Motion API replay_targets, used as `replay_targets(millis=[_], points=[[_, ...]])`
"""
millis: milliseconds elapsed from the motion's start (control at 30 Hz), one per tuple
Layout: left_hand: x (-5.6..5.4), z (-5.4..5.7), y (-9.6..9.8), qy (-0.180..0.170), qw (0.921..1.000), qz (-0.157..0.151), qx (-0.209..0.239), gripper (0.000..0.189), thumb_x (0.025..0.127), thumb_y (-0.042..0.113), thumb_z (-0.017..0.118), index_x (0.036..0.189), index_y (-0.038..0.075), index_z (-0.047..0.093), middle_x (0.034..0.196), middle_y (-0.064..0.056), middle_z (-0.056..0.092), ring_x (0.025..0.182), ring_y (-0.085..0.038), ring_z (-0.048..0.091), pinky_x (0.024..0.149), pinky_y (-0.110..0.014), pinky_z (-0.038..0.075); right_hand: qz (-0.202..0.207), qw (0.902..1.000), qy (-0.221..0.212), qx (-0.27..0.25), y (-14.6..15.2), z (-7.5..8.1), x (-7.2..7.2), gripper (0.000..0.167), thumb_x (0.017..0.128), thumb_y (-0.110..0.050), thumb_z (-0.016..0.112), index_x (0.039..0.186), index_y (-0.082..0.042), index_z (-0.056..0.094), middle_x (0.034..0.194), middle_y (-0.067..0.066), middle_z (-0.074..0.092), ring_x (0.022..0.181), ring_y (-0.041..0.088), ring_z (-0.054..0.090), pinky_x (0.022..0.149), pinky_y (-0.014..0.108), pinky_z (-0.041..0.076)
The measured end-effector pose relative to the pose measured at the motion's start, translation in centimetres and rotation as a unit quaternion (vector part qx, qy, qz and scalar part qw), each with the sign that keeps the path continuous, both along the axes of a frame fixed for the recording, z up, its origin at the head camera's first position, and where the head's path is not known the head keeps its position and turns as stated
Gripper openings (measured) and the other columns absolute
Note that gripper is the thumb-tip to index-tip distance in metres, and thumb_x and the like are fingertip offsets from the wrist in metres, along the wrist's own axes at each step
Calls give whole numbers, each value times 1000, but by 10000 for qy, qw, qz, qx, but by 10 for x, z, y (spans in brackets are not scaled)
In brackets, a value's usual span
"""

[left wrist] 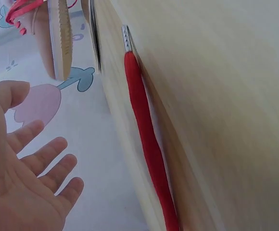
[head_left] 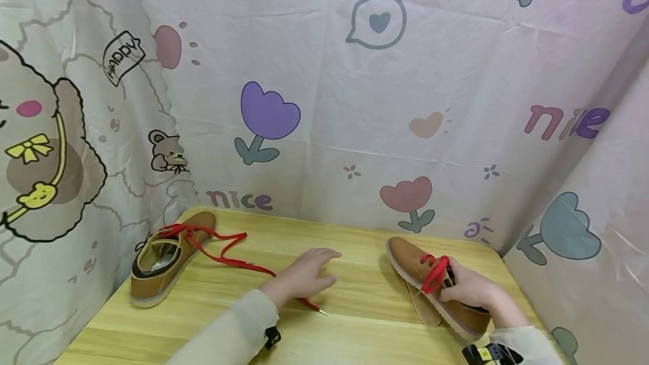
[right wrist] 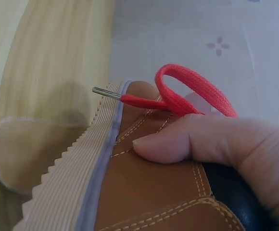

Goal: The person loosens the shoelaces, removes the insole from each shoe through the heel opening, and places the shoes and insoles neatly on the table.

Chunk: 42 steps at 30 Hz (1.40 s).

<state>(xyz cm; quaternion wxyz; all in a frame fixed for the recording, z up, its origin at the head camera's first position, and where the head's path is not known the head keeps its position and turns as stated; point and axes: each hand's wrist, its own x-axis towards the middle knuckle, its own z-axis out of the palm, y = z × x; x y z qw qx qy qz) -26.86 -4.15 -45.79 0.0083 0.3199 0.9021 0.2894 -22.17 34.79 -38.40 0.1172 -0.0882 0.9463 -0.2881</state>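
Note:
My right hand grips a brown shoe with a tied red lace, its thumb pressed on the stitched side. The shoe is tilted, its ridged pale sole facing left. Beneath it a tan insole lies on the table. My left hand hovers over the middle of the table, palm turned right, fingers spread and holding nothing. Below it runs a long red lace with a metal tip, coming from a second brown shoe that stands at the left.
The wooden table has its back edge against a printed curtain. More curtain hangs at the left and right sides. The loose lace crosses the table from the left shoe toward the middle.

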Motion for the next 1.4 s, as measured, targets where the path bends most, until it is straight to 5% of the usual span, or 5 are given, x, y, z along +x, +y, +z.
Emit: replay_targets(millis=[300, 567, 767, 1400], points=[[-1, 3, 16, -18, 9997, -136, 211, 63, 101, 54, 51, 154, 21, 41, 155, -4, 42, 143, -28, 38, 115, -51, 31, 173, 9998, 62, 48, -22, 4, 4, 79, 70, -12, 77, 137, 6, 39, 137, 38, 49, 124, 51, 50, 97, 66, 43], [-9, 1, 36, 299, 9988, -332, 212, 63, 102, 51, 50, 154, 16, 40, 157, -5, 40, 143, -27, 38, 115, -51, 31, 180, 9997, 94, 155, -34, 1, 3, 83, 70, -14, 77, 141, 4, 39, 133, 35, 54, 118, 45, 56, 94, 65, 46], [-16, 0, 44, 158, 9995, -198, 197, 66, 102, 53, 50, 156, 19, 37, 160, -5, 34, 146, -29, 33, 117, -53, 28, 260, 9996, -37, 116, -44, -2, 3, 80, 69, -12, 76, 140, 0, 41, 125, 24, 60, 102, 33, 58, 85, 53, 50], [-17, 5, 46, 27, 9994, -349, -61, 82, 90, 71, 56, 154, 23, 40, 160, -5, 34, 147, -28, 31, 117, -53, 27, 824, 9963, -14, 256, -69, 6, 10, 83, 69, -13, 76, 144, -7, 42, 119, 16, 63, 93, 28, 57, 77, 49, 49]])
